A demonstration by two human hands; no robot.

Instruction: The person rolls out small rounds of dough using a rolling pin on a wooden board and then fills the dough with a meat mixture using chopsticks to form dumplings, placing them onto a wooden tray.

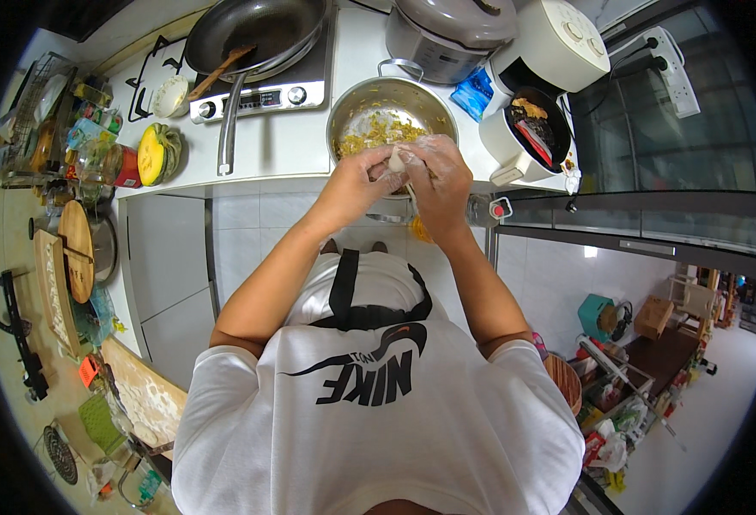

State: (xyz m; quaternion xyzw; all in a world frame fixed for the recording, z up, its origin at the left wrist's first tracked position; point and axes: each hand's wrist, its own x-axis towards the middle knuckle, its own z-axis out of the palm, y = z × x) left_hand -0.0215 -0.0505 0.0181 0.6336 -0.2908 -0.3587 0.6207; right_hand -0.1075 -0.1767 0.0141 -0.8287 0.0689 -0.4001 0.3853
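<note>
My left hand [366, 172] and my right hand [440, 168] meet over the near rim of a stainless steel pot [355, 100]. Flour whitens the fingers of both. Between them they pinch a small piece of pale dough [396, 161], its tip pointing up. Most of the dough is hidden by my fingers. A chopped yellow-green filling [381, 129] lies in the bottom of the pot, with bits stuck to its wall.
Left of the pot, a frying pan [268, 32] with a wooden spatula [223, 67] sits on a cooktop [313, 96], its handle reaching toward me. A cut pumpkin [159, 154] stands farther left. On the right are an electric cooker [452, 38] and an air fryer [552, 45] with its basket [519, 138] out.
</note>
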